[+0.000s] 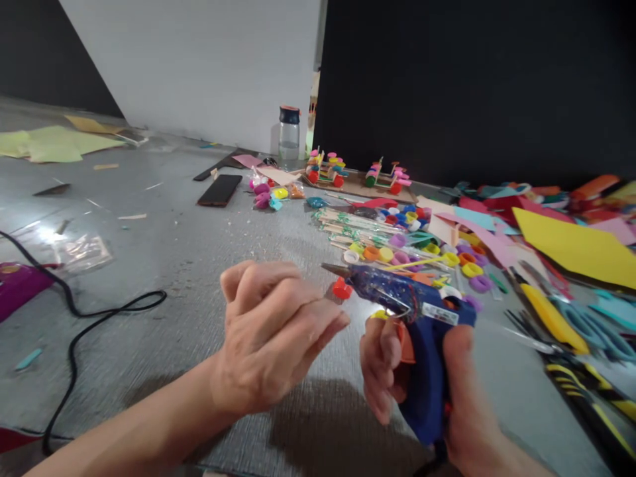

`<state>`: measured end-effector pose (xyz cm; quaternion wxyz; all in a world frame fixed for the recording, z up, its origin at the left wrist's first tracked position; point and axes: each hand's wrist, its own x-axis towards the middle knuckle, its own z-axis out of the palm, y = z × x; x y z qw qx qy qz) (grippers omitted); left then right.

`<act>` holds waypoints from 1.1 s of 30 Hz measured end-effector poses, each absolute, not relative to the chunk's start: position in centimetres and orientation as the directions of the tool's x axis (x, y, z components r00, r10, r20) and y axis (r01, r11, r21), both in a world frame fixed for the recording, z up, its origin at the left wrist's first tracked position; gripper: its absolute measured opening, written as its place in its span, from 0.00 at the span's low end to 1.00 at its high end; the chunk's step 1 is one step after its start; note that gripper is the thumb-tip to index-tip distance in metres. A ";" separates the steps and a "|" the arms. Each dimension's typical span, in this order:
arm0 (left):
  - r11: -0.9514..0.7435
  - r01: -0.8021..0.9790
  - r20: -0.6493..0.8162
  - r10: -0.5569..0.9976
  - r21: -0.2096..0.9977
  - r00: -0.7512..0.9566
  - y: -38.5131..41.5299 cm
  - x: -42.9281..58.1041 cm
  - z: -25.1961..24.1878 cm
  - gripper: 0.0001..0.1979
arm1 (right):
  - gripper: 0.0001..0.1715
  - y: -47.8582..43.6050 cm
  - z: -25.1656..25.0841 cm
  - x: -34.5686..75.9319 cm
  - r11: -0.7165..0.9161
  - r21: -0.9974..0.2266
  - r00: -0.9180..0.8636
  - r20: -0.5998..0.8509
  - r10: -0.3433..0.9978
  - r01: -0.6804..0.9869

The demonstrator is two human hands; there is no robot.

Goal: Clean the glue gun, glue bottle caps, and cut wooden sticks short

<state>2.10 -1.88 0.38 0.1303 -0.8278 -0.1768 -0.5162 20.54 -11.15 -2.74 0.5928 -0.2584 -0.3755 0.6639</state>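
My right hand (462,384) is wrapped round the handle of a blue glue gun (427,371), its fingers by the orange trigger. The gun's nozzle points left, near the fingers of my left hand (278,338). That hand is closed above the table with its back towards me, so anything inside its curled fingers is hidden. Below the gun's barrel lies a red bottle cap (342,288). More coloured caps (382,254) and wrapped wooden sticks (358,225) lie beyond the gun.
Pliers (581,391), blue-handled scissors (596,331) and a yellow sheet (571,245) lie at right. At the back stand a water bottle (289,136) and two small stick-and-cap models (325,169). A phone (219,190) lies left of them. A black cord (72,358) loops at left.
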 end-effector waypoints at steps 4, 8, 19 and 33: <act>-0.895 0.440 0.904 0.123 -0.078 0.410 -1.9 1.6 0.7 0.07 | 0.34 -11.4 -2.5 20.4 -0.069 -0.771 -0.208 0.084 0.975 -0.633; -0.868 0.487 0.897 0.131 -0.103 0.423 -2.1 1.2 0.9 0.09 | 0.34 -11.7 -2.5 20.1 -0.081 -0.798 -0.226 0.070 0.972 -0.597; -0.862 0.483 0.885 0.097 -0.154 0.455 -1.7 2.1 1.2 0.05 | 0.37 -12.1 -3.6 20.3 -0.054 -0.899 -0.206 0.042 0.978 -0.436; -0.884 0.416 0.850 0.042 -0.213 0.524 -2.2 1.0 1.6 0.06 | 0.33 -11.8 -3.1 20.2 -0.016 -0.876 -0.165 0.073 0.984 -0.482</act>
